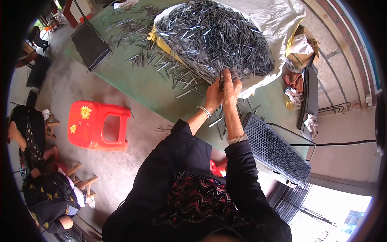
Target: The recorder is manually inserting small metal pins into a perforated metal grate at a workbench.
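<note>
A large heap of short, thin dark grey sticks (213, 36) fills a white sack (252, 89) with yellow trim, laid open on the green tabletop. At the heap's near edge my left hand (214, 95) and my right hand (231, 89) are pressed close together, fingers pointing away from me. Both are closed round a small bunch of these sticks (222, 82), mostly hidden by the fingers. Loose sticks (183, 94) lie scattered on the table around my wrists. To the right of my right forearm is a long black tray (278, 147) with a grid of round holes, part of it filled with dark pieces.
A red plastic stool (94, 125) stands on the floor to the left. A similar black tray (90, 46) lies at the table's far left corner. Two seated people (52, 197) are at the left. A cable (342, 142) runs along the right, near a cardboard box (301, 50).
</note>
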`<action>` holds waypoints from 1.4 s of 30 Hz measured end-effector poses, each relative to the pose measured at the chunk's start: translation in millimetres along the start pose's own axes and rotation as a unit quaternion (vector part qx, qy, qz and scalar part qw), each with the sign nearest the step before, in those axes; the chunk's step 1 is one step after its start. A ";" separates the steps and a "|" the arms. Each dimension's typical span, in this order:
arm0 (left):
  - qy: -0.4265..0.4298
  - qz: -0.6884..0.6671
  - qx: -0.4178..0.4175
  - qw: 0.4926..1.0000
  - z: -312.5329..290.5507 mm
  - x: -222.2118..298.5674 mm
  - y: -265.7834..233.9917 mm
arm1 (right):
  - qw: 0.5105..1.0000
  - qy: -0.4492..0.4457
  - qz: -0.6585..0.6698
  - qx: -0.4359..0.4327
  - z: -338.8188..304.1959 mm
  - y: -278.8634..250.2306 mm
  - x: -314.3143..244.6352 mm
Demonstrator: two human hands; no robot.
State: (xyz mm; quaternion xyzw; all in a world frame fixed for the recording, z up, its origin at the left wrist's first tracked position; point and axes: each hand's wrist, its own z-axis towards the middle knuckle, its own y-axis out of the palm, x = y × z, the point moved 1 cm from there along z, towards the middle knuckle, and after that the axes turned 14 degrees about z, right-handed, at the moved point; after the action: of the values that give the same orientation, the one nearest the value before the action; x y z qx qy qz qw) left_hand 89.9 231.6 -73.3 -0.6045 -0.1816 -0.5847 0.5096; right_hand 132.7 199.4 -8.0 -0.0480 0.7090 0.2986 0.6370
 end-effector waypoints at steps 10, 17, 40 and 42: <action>0.052 0.082 -0.035 0.995 12.0 -0.5 1.5 | 0.990 -0.117 -0.072 -0.012 39.3 -0.2 -6.4; -0.147 -0.155 -0.078 0.974 31.0 -13.3 -10.4 | 0.984 -0.166 0.028 0.062 90.9 -0.2 -52.1; -0.308 -0.638 -0.032 0.705 72.8 -60.0 2.5 | 0.882 -0.311 -0.302 -0.185 32.7 15.5 7.9; -0.281 -0.608 -0.092 0.737 73.4 -37.8 0.8 | 0.887 -0.253 -0.367 -0.125 38.7 -7.0 -33.0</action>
State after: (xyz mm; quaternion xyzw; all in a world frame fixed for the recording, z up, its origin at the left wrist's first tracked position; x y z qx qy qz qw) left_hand 119.4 306.3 -92.4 -0.5467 -0.5906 -0.5872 -0.0867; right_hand 175.7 202.2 19.8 -0.3069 0.4127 0.1321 0.8473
